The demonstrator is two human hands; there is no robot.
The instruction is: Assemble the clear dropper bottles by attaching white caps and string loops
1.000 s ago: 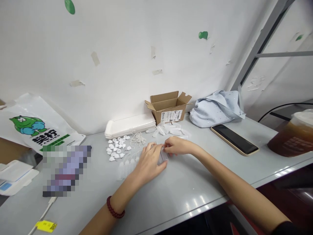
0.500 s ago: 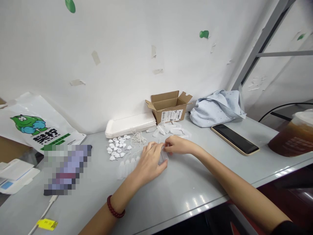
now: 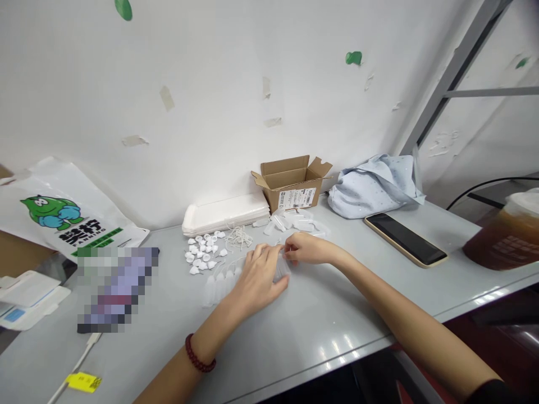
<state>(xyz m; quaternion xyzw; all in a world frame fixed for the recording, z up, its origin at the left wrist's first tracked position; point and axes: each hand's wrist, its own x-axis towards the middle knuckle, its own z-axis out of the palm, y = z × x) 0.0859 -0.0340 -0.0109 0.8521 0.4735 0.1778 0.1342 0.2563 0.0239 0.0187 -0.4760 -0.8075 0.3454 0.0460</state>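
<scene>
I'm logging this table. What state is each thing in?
Cardboard box: open
Smartphone: face up, screen dark
Drink cup: lidded
White caps: loose, clustered
White strings: tangled
Front clear tubes: lined up
Rear clear tubes: heaped
White paper: stacked
Light-blue cloth bag: slumped
Left hand: palm down
Right hand: fingers curled

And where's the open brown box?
In the head view, the brown box sits just right of centre by the wall, between the white stack and the blue bag.
</scene>
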